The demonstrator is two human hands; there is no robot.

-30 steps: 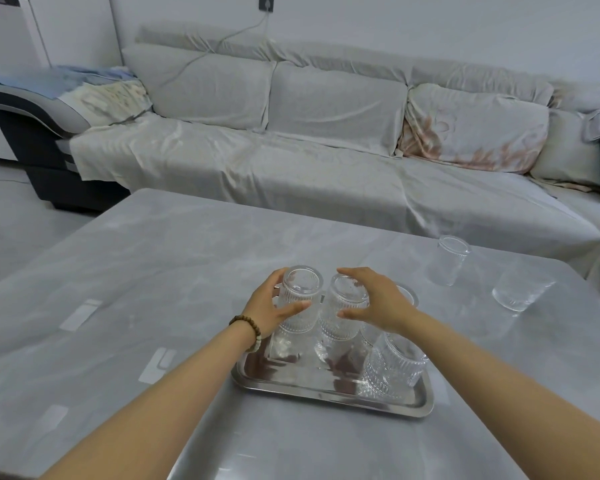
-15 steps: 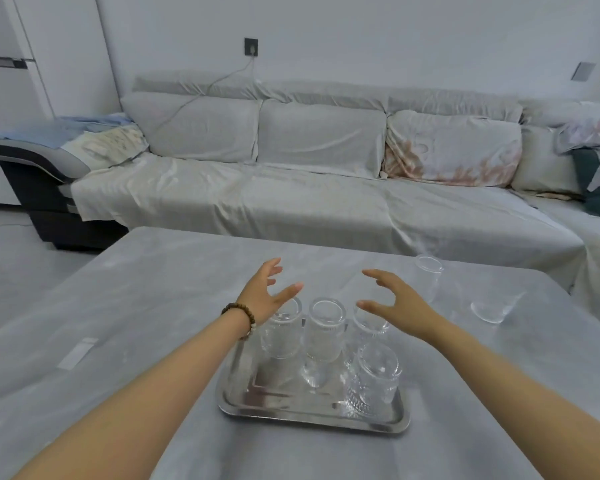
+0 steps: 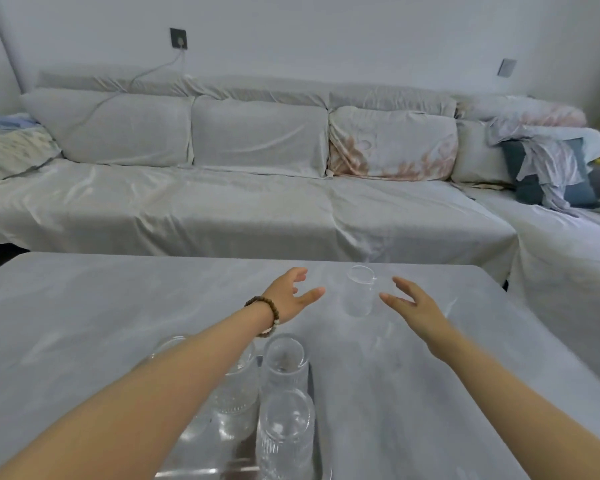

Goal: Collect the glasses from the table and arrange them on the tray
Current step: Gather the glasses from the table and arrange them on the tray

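Both hands empty, fingers spread: left hand (image 3: 288, 295) at nine o'clock of a clear glass (image 3: 358, 291), right hand (image 3: 414, 307) at three o'clock, neither touching it. The glass stands upright on the grey table (image 3: 84, 323), toward its far edge. At six o'clock, ribbed glasses (image 3: 284, 403) stand clustered on the metal tray (image 3: 201, 471), partly under the left forearm. Bead bracelet (image 3: 264, 311) on the left wrist.
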